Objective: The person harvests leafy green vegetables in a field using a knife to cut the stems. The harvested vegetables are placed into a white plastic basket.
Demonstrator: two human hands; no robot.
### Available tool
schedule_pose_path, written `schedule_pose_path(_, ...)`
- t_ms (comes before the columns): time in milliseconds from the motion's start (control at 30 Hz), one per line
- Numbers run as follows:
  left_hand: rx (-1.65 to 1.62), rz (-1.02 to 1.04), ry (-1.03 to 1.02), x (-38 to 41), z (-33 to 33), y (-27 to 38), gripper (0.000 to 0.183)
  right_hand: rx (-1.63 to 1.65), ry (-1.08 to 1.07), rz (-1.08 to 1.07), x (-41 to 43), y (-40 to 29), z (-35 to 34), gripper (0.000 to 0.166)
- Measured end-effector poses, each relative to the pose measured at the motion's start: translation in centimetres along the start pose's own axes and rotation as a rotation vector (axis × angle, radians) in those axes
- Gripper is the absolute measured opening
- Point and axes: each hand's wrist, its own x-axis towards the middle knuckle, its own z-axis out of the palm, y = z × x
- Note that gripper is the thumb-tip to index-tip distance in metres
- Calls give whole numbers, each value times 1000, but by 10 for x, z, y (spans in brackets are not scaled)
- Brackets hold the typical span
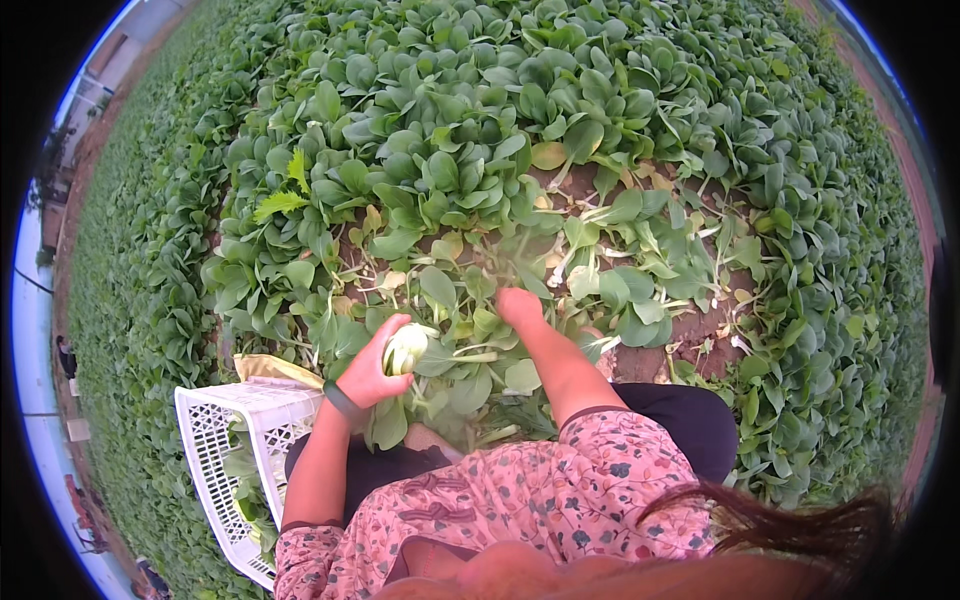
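My left hand point(373, 366), with a dark band at the wrist, holds a head of bok choy point(406, 349). The pale cut-looking base of the head faces up between thumb and fingers, and its leaves hang below the hand. Ahead and to the right, my right hand point(519, 306) reaches down at the foot of the standing bok choy plants point(457, 172). Its fingers are turned away and hidden, so whether they grip anything cannot be seen. Loose bok choy leaves point(472, 386) lie on the ground between and around both hands.
A white plastic crate point(281, 397) with bok choy inside stands at my left, a yellowish cloth or sack point(277, 368) at its far edge. Bare soil point(637, 366) with detached leaves shows at the right. Dense plants surround me. Distant people point(66, 356) are at the far left.
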Motion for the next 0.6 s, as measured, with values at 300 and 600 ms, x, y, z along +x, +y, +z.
schedule_pose_path(300, 127, 65, 6, -9, -5, -13, 80, 322, 365, 223, -20, -15, -20, 20)
schedule_pose_path(600, 144, 45, 36, 1, -13, -26, 83, 306, 578, -116, 47, -47, -55, 20)
